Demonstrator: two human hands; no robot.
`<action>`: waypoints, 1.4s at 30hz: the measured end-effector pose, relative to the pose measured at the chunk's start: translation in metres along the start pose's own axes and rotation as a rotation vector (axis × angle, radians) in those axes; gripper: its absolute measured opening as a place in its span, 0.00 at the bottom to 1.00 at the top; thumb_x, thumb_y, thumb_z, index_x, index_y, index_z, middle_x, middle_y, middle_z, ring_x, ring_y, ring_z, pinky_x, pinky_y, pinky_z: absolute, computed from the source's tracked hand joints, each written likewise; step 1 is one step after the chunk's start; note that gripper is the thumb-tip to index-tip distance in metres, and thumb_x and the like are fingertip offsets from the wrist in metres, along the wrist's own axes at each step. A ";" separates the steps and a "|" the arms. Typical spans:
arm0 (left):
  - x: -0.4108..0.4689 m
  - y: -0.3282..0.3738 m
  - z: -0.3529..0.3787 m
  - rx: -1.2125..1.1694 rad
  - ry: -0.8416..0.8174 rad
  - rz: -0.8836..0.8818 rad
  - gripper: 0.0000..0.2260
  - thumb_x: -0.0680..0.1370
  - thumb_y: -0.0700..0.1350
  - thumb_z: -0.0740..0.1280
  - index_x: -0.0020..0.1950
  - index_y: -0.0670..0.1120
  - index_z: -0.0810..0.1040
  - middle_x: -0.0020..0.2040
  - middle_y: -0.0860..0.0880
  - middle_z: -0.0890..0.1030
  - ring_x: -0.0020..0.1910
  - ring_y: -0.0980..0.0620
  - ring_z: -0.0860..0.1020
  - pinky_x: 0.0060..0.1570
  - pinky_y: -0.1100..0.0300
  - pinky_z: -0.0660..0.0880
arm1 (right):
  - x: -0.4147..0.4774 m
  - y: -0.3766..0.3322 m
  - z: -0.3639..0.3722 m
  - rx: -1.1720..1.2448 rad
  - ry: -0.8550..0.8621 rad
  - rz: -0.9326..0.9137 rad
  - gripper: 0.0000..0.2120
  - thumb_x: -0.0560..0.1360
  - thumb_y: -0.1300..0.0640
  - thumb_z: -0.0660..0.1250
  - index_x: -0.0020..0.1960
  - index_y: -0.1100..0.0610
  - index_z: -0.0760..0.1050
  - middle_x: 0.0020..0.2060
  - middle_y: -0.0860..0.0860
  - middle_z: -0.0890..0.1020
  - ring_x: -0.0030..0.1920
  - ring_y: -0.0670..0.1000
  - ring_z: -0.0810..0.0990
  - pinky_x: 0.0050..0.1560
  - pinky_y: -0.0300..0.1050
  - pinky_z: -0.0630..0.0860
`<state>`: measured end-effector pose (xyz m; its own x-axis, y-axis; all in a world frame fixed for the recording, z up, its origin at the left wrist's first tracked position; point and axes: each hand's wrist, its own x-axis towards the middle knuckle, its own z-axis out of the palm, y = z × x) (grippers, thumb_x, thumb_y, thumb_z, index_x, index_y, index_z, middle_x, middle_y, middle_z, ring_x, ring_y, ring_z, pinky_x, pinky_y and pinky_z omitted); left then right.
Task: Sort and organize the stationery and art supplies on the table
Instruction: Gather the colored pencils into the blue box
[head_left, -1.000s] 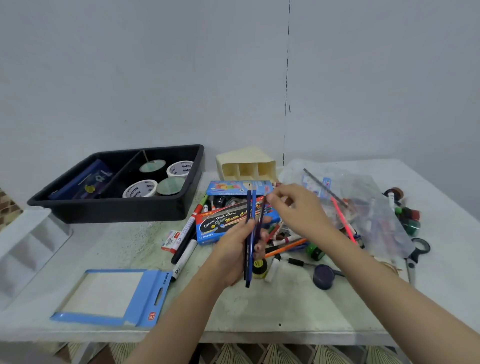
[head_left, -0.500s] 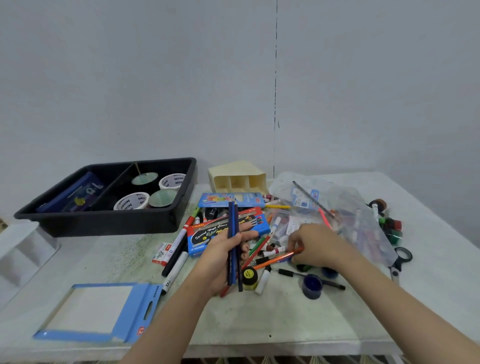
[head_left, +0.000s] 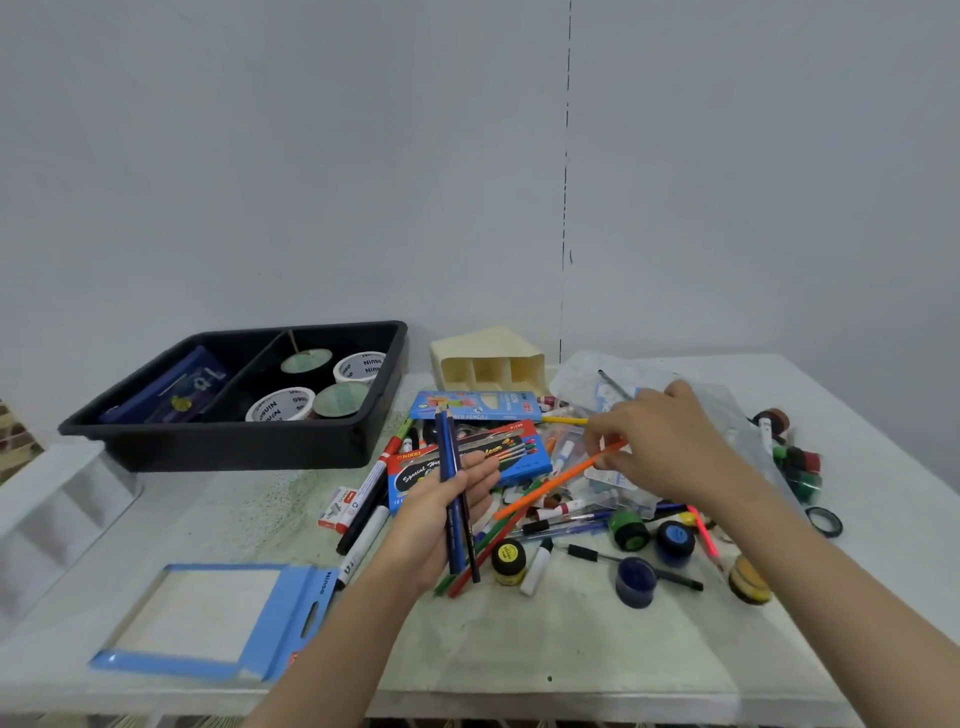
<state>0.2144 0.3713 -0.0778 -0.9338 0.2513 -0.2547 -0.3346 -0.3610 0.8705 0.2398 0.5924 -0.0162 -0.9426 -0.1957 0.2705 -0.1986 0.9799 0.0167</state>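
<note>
Left hand (head_left: 436, 519) grips blue pencils (head_left: 448, 452); right hand (head_left: 670, 447) pinches orange pencil (head_left: 550, 486).

White tape rolls (head_left: 361, 366), well beyond and left of left hand (head_left: 441, 514): "Ninso".
Blue card (head_left: 311, 608), nearer, left of that hand: "Ninso".
Red-blue box (head_left: 519, 452), just behind its fingers: "NIKKI", "Special Hi…", rest covered.
Blue box (head_left: 483, 406), further back: "…PENCILS"; small print unreadable.

Tray (head_left: 234, 447): black plastic, slight gloss. Table top (head_left: 571, 639): pale, matt, speckled. Bag (head_left: 748, 415): clear crinkled plastic film, shiny. Pen holder (head_left: 485, 345): cream plastic, matt. Paint box (head_left: 519, 452): glossy printed card.
</note>
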 end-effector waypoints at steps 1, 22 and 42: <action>0.000 0.001 0.000 0.010 -0.006 -0.002 0.12 0.81 0.37 0.55 0.62 0.40 0.75 0.54 0.44 0.83 0.56 0.48 0.81 0.61 0.52 0.74 | 0.001 0.000 -0.007 0.029 -0.014 -0.021 0.03 0.76 0.45 0.64 0.48 0.42 0.76 0.43 0.40 0.80 0.47 0.44 0.69 0.47 0.44 0.53; -0.029 0.005 -0.007 0.253 -0.327 -0.062 0.13 0.81 0.38 0.56 0.63 0.42 0.75 0.41 0.49 0.81 0.28 0.56 0.72 0.26 0.65 0.69 | 0.010 -0.046 0.021 1.211 0.162 0.223 0.10 0.76 0.57 0.68 0.54 0.45 0.77 0.44 0.49 0.85 0.45 0.46 0.83 0.48 0.36 0.78; -0.042 0.006 -0.030 0.278 -0.507 -0.122 0.15 0.77 0.43 0.60 0.62 0.42 0.74 0.52 0.44 0.82 0.38 0.50 0.80 0.36 0.58 0.79 | 0.014 -0.072 0.027 1.568 -0.008 0.246 0.07 0.74 0.68 0.68 0.50 0.60 0.80 0.36 0.52 0.85 0.35 0.47 0.84 0.33 0.35 0.79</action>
<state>0.2481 0.3319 -0.0749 -0.6908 0.6986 -0.1863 -0.3263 -0.0712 0.9426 0.2333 0.5181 -0.0397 -0.9925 -0.0501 0.1114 -0.1104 -0.0217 -0.9936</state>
